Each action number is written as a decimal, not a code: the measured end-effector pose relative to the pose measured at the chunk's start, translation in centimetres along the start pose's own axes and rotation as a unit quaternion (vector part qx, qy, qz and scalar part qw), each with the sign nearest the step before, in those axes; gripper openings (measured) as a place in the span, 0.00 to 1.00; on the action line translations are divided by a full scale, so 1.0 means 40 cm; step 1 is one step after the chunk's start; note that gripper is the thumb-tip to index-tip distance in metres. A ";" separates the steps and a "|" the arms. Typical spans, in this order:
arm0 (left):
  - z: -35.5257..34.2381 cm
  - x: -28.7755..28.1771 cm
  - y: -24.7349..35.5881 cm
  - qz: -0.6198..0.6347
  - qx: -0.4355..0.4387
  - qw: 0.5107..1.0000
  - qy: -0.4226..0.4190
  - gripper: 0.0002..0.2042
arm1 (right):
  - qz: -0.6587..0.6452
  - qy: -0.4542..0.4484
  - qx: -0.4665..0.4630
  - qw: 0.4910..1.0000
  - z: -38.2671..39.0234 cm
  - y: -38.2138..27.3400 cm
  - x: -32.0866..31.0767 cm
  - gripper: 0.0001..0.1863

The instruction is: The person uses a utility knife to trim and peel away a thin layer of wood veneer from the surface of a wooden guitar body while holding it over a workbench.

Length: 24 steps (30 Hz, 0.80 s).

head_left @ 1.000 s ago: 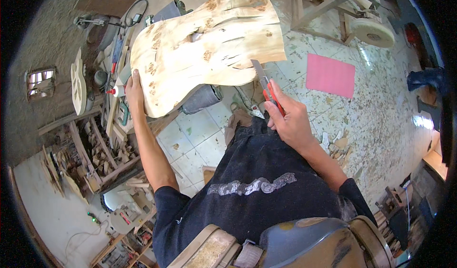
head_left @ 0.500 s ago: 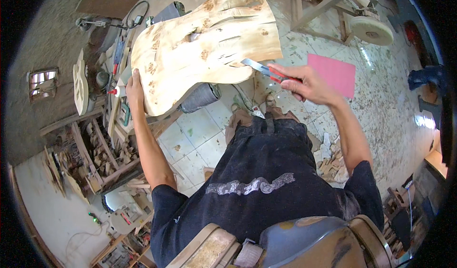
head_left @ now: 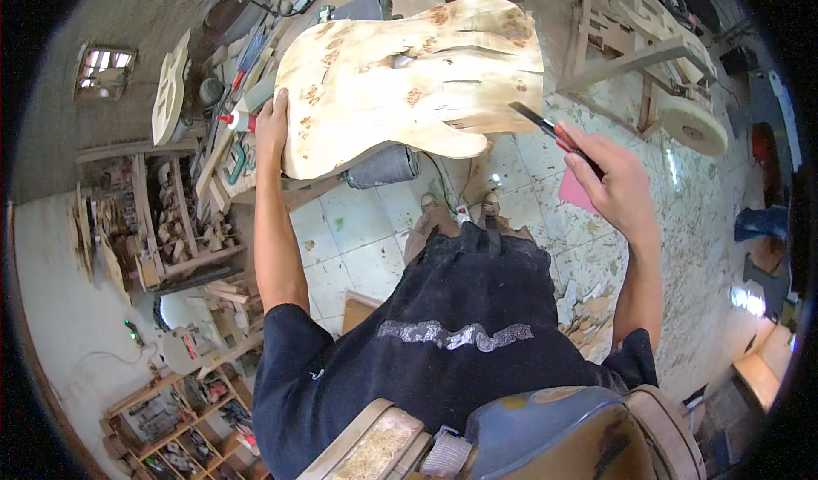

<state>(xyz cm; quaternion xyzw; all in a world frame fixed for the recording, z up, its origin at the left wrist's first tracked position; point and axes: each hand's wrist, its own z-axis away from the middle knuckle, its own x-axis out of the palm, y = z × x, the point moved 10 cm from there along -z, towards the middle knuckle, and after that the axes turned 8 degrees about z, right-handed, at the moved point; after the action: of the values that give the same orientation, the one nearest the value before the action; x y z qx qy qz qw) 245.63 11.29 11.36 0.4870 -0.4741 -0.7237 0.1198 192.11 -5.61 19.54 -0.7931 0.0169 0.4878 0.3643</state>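
Note:
A pale wooden guitar body (head_left: 358,114) with brown knots and dark cracks lies in front of me, raised above the floor. My left hand (head_left: 272,129) grips its left edge, the fingers partly hidden by the wood. My right hand (head_left: 615,182) is wrapped round the red and black handle of a utility knife (head_left: 562,135). The knife's blade points up and left, near the right end of the body, beside a crack; whether it touches the wood I cannot tell. A white bottle with a red tip (head_left: 242,121) lies just left of my left hand.
A grey roll (head_left: 383,167) sits under the body's near edge. A green clamp (head_left: 234,165) and wood strips lie at left. Another guitar-shaped piece (head_left: 170,88) leans by the wall. A pink sheet (head_left: 579,192) lies on the tiled floor; a wooden frame with a round disc (head_left: 694,129) stands far right.
The view has shifted, so the guitar body appears farther right. My right hand has moved to the right with the knife, whose blade is now turned edge-on. My left hand keeps its hold.

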 end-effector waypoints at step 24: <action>0.016 0.003 0.021 -0.028 0.014 0.999 0.010 0.34 | 0.437 -0.117 -0.374 0.809 -0.351 -0.293 0.058 0.17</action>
<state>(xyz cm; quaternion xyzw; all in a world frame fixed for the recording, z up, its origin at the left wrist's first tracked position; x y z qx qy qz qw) 244.79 11.16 12.01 0.5090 -0.4690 -0.7152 0.0973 208.51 -4.60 27.90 -0.7136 0.1351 0.6535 -0.2132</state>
